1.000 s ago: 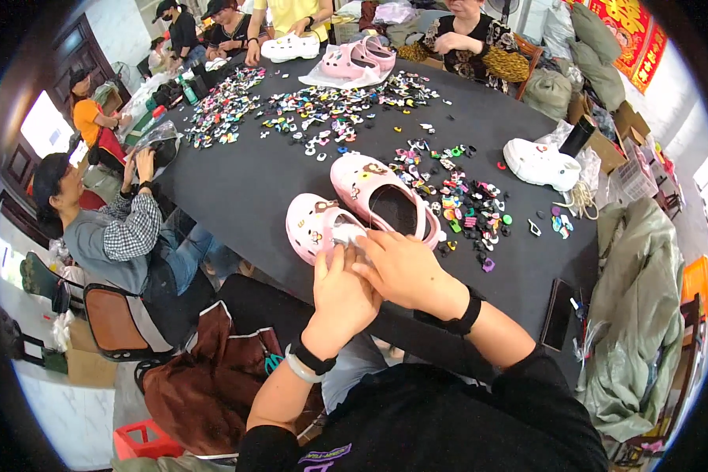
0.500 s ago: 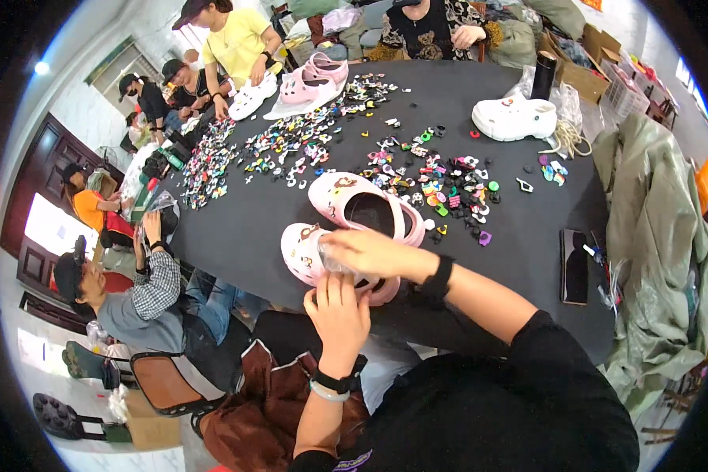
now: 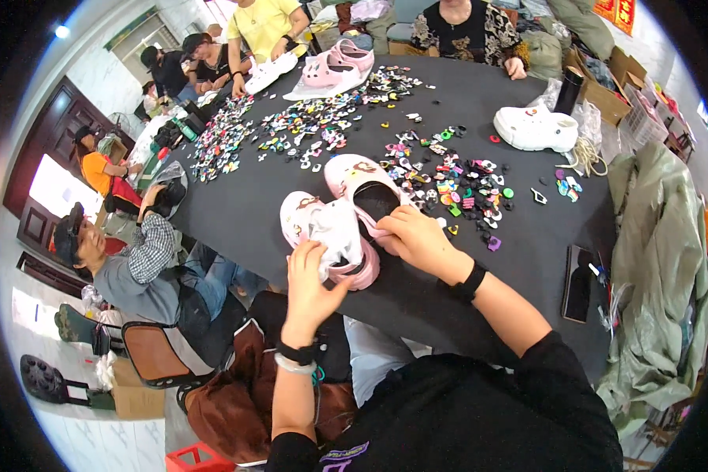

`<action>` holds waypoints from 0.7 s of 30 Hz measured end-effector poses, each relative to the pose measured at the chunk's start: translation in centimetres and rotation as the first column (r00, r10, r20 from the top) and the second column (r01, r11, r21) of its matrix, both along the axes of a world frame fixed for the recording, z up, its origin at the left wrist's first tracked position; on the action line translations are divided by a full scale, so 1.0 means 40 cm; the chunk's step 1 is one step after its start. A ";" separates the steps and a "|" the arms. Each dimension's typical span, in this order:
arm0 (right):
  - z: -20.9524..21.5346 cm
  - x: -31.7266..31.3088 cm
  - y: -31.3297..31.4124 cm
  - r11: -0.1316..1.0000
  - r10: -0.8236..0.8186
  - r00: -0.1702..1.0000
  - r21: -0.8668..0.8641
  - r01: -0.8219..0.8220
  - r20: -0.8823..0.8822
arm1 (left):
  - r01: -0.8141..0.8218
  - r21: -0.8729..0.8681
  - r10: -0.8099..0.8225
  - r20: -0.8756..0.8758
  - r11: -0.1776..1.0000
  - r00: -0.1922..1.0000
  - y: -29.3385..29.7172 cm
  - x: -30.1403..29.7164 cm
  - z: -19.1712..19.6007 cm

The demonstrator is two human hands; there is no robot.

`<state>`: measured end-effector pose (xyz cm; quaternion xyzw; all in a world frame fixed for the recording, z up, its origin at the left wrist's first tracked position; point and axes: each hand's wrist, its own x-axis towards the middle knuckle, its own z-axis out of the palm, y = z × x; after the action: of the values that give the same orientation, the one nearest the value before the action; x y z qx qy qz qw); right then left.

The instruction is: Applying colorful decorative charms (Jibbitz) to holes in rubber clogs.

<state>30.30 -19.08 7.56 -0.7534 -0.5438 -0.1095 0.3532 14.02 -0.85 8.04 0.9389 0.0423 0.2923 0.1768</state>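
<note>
Two pink clogs with brown charms lie side by side before me. Over the opening of the left clog lies crumpled white plastic. My left hand has its fingertips at the near edge of that plastic, thumb spread away. On the right clog, whose dark opening is uncovered, my right hand pinches the side near the heel. Beyond the clogs spread loose shoe charms in many colours.
A white clog stands at the right beside a black bottle. A phone-like black slab lies by the right edge. Pink clogs on plastic sit at the far side. Several people work around the dark table.
My right hand has moved from the left clog to the right clog's heel side. White plastic now shows spread over the left clog. My left hand has opened and shifted slightly left.
</note>
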 end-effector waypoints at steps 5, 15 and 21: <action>0.034 -0.126 0.050 0.998 0.052 0.998 -0.044 -0.054 -0.034 | -0.233 0.244 0.231 0.038 0.941 0.972 -0.046 -0.025 -0.024; 0.031 -0.150 -0.009 0.987 0.154 0.985 -0.035 -0.157 -0.073 | -0.162 0.152 0.163 0.002 0.975 0.987 0.015 -0.064 0.007; 0.006 -0.150 0.019 0.982 0.136 0.986 -0.142 -0.122 0.095 | -0.233 0.112 0.227 0.065 0.966 0.972 -0.014 -0.103 -0.024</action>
<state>24.28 -18.31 7.80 -0.7320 -0.6155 -0.0885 0.2785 9.89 -1.42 7.07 0.9287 0.1287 0.3368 0.0866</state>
